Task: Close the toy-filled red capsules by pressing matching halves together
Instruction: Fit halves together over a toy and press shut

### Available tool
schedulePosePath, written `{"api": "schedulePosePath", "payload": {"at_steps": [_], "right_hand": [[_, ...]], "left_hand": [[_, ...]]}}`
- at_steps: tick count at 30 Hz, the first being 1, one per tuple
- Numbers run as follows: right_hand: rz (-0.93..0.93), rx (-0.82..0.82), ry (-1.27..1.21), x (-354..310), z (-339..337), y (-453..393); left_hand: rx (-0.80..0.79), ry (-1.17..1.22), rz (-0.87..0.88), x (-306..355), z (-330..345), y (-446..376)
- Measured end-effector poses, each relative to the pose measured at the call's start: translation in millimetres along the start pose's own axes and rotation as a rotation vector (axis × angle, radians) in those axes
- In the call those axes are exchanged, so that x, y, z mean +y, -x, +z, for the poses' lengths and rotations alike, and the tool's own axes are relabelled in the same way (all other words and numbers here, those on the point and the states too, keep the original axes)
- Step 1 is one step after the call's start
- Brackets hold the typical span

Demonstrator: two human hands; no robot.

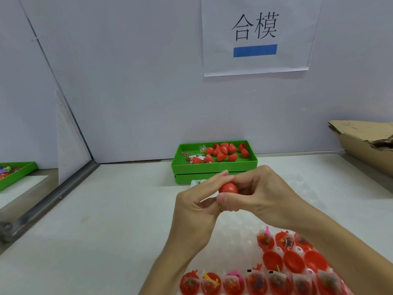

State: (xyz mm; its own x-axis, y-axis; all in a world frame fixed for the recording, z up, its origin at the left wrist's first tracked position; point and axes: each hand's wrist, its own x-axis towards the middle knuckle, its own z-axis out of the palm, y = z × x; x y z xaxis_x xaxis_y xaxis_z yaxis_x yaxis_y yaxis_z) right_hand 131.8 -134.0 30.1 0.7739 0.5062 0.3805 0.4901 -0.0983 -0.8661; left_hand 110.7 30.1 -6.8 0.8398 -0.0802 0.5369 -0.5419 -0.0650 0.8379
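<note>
Hands meet above the white table [119,211]: the left hand [197,201] and right hand [257,192] both curl their fingers round one red capsule [228,188], pinching it between them. Open toy-filled halves [276,282] sit in a clear tray [238,235] nearest me, and loose red halves [223,153] lie in the green tray [214,166] by the wall.

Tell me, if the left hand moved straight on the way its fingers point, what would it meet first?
The left hand points up and right, toward the right hand. It would likely meet the small red plastic capsule that both hands grip, then the right hand's fingers. Depth beyond them is unclear.
</note>
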Motion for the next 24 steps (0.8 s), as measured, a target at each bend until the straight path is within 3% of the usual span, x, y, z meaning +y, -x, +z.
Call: {"api": "schedulePosePath", "payload": {"at_steps": [7,11,15,18,22,24], "right_hand": [[0.127,-0.01,-0.125,3,0,0],[0.253,-0.047,-0.323,9,4,-1],[0.258,-0.026,-0.489,6,7,-2],[0.239,0.031,-0.458,6,9,-3],[0.213,0.107,-0.38,7,11,-3],[0.197,0.095,-0.343,7,13,-4]], "left_hand": [[0.035,-0.107,0.04,4,3,-1],[0.084,-0.028,-0.028,6,4,0],[0.111,-0.09,-0.049,9,6,0],[0.078,-0.147,-0.039,8,4,-1],[-0.042,0.136,-0.163,10,4,-1],[0.023,0.257,-0.258,9,8,-1]]}}
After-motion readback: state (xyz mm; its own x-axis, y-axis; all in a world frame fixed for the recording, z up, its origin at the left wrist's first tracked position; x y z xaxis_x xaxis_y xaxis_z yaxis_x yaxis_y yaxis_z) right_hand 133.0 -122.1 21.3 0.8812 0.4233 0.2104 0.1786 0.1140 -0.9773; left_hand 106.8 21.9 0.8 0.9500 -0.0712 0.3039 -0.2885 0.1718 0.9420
